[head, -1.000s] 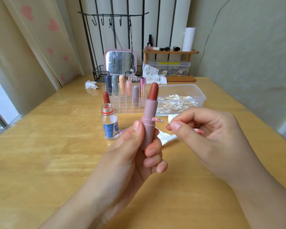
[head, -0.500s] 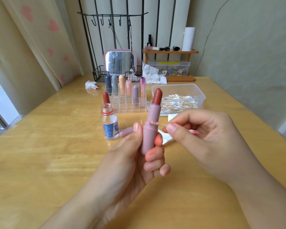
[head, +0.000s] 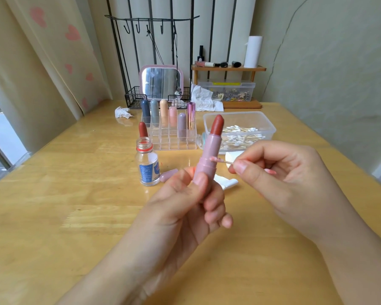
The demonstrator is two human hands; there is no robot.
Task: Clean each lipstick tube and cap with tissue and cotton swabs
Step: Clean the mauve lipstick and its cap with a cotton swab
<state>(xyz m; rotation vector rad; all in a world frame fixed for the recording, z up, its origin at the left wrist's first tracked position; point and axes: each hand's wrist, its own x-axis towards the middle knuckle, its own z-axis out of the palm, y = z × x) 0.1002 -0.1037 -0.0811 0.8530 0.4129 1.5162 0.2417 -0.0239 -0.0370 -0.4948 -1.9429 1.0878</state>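
- Your left hand (head: 185, 201) curls round one open lipstick tube (head: 208, 159) and holds it nearly upright above the worktop (head: 53, 194), its red bullet at the top.
- Your right hand (head: 279, 172) pinches one cotton swab (head: 218, 160) between thumb and forefinger; its pink-stained tip touches the tube's side just below the upper collar.
- One mauve cap (head: 168, 174) lies on the worktop behind your left hand, beside one small clear bottle (head: 147, 165) with a blue label and no lid on it.
- One clear organiser (head: 172, 139) holds six capped lipsticks; a seventh, uncapped and red (head: 143, 129), stands at its left edge.
- One clear tub (head: 240, 126) to the right holds many swabs, too many to count.
- Folded tissue (head: 228, 183) lies behind the tube; one crumpled tissue (head: 123, 112) sits far left.
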